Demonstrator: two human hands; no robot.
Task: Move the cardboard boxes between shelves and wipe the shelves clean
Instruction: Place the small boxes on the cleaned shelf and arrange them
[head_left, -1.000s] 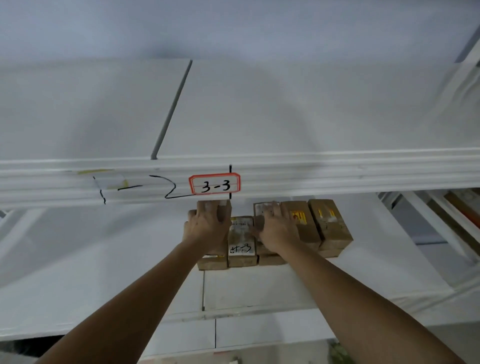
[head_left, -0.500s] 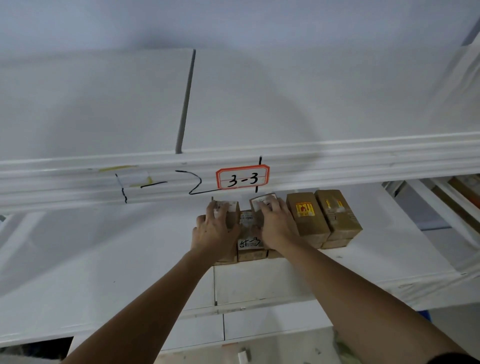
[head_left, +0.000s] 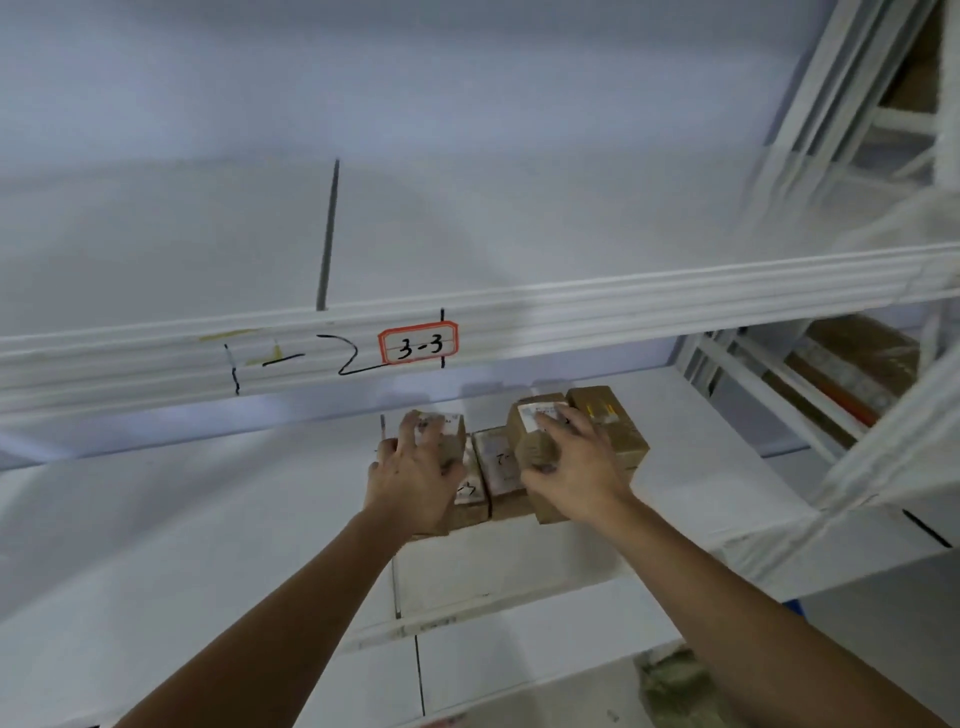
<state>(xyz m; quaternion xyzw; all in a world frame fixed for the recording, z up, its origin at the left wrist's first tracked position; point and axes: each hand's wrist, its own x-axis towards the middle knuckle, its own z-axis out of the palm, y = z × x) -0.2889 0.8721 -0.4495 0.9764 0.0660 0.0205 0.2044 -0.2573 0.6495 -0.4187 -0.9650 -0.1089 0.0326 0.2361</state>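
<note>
At frame centre, the left hand (head_left: 413, 475) grips one small brown cardboard box (head_left: 445, 435) and the right hand (head_left: 574, 462) another (head_left: 537, 423) on the white lower shelf (head_left: 208, 519).

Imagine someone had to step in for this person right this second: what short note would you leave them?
Left hand: gripping the leftmost box in the row.
Right hand: gripping another box, further right.
Boxes: a tight row of small cardboard ones on the lower shelf, below the rail tagged 3-3. One middle box sits between the hands, another at the far right.
Done: both hands have a hold.
Left: lift the boxes to another shelf, then wipe. No cloth is in view.
</note>
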